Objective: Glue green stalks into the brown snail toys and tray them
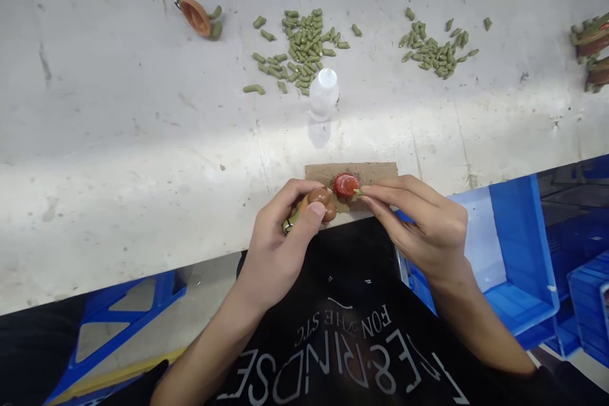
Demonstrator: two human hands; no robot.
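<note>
My left hand [285, 235] is closed around a small toy figure [318, 196] with glossy brown round parts and some green and orange; my fingers hide much of it. In a pinch, my right hand [413, 216] holds a small green piece [358, 191] by its end. The tip of that piece is at the edge of a small round dish of red stuff [346, 184], touching or just above it. Under the dish lies a piece of brown cardboard [375, 172] at the table's near edge. Beyond it stands a translucent white bottle [324, 95].
Small green pieces lie in one pile [307, 44] behind the bottle and another pile [438, 54] farther right. An orange-brown part with green pieces [196, 18] lies at the back left. More brown-green parts [592, 38] sit at the right edge. Blue crates [523, 247] stand below the table.
</note>
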